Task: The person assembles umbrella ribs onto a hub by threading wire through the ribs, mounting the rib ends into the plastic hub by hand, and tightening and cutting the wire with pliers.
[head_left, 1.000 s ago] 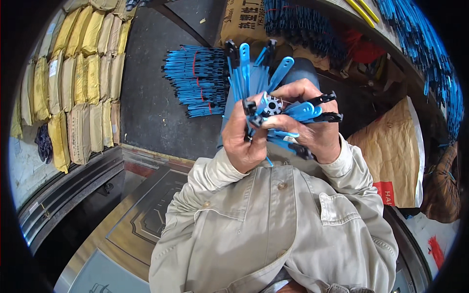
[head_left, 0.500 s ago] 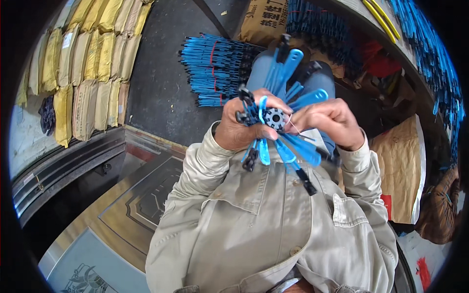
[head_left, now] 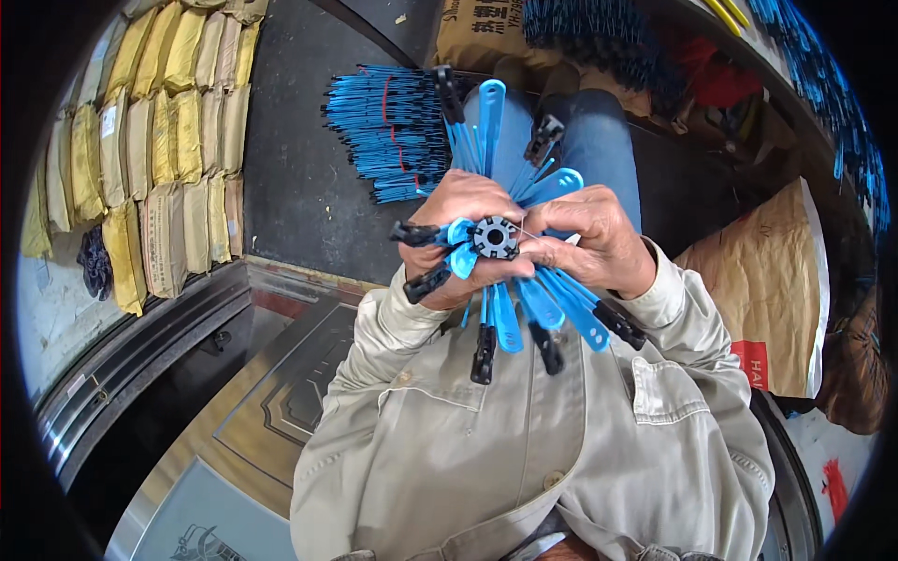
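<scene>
My left hand [head_left: 458, 220] and my right hand [head_left: 599, 238] together hold a black notched hub [head_left: 495, 237] close to my chest. Several flat blue ribs with black end tips [head_left: 510, 313] fan out from the hub in all directions. The left hand's fingers wrap the hub from the left and below. With thumb and fingers the right hand pinches the hub's right side, a thin wire between them. A pile of the same blue ribs [head_left: 393, 131] lies on the dark floor beyond my hands, next to my blue-trousered knee [head_left: 599, 140].
Rows of yellow and tan sacks [head_left: 159, 159] lie stacked at the left. A brown paper sack [head_left: 767, 290] stands at the right, a cardboard box [head_left: 477, 33] at the top. More blue rib bundles [head_left: 823, 84] hang top right. A metal embossed door panel [head_left: 271, 402] lies below left.
The ribs were bunched upward a second ago; now they are spread all round the hub. Both hands have moved lower and closer to my chest, and the hub faces the camera.
</scene>
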A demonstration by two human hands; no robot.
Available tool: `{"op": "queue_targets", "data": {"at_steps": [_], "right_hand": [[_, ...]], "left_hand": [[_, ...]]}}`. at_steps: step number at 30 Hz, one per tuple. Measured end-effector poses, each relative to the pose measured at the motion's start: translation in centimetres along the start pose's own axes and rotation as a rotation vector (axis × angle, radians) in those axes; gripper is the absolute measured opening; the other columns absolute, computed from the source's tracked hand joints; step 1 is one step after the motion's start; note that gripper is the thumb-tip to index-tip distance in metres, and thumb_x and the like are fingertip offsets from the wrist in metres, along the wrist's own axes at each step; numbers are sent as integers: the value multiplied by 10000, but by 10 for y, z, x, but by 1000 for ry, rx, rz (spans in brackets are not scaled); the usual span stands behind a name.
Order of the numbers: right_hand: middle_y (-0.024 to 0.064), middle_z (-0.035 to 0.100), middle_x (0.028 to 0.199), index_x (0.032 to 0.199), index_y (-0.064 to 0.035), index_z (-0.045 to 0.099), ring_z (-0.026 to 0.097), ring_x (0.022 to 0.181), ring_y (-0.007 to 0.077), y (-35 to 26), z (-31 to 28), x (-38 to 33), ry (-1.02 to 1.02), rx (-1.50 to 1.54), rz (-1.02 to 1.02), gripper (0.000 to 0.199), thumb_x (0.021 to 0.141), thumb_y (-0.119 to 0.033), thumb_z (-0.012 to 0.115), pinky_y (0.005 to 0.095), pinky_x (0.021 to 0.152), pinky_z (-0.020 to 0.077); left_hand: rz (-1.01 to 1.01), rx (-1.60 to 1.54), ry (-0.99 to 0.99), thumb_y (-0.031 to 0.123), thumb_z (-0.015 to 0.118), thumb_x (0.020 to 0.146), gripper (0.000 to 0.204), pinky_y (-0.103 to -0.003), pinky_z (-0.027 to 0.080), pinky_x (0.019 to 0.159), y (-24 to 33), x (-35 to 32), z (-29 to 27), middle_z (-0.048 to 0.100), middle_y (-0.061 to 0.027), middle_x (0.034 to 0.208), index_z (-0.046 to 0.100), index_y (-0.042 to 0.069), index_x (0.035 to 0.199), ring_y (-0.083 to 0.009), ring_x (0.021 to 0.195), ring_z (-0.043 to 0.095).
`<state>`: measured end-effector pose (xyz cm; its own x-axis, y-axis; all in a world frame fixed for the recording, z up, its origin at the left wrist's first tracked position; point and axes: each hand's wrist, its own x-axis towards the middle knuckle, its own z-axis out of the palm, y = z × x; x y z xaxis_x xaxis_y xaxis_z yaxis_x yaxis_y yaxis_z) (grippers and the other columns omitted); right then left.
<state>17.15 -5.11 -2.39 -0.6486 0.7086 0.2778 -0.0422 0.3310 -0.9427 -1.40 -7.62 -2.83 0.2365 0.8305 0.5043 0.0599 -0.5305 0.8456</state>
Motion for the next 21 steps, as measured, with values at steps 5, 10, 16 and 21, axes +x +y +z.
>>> {"op": "queue_targets", "data": {"at_steps": [5,10,16,21], "right_hand": [[106,643,682,743,0,634,641,603,221,1,3,-1,48,24,41,170,774,-156,694,262,530,463],[93,650,679,740,-16,640,641,606,203,2,1,-1,53,44,127,169,752,-166,716,256,531,464],[85,634,675,739,-14,635,617,592,184,7,16,-2,189,45,55,173,728,-156,734,255,518,453],[79,578,644,737,7,614,565,561,184,6,24,-1,278,7,-31,158,726,-105,725,266,493,429]], "left_hand": [[-40,78,-11,207,800,659,353,-352,427,715,5,-2,-3,623,-69,840,610,40,905,-219,776,586],[-59,110,-25,216,784,682,328,-350,430,698,6,0,-2,619,-75,814,607,41,897,-222,753,585],[-31,130,56,239,767,701,316,-347,433,681,3,-3,2,617,-78,794,605,42,887,-227,728,584],[-49,133,77,230,764,699,309,-342,437,670,1,-5,2,616,-74,788,608,40,885,-228,717,588]]}}
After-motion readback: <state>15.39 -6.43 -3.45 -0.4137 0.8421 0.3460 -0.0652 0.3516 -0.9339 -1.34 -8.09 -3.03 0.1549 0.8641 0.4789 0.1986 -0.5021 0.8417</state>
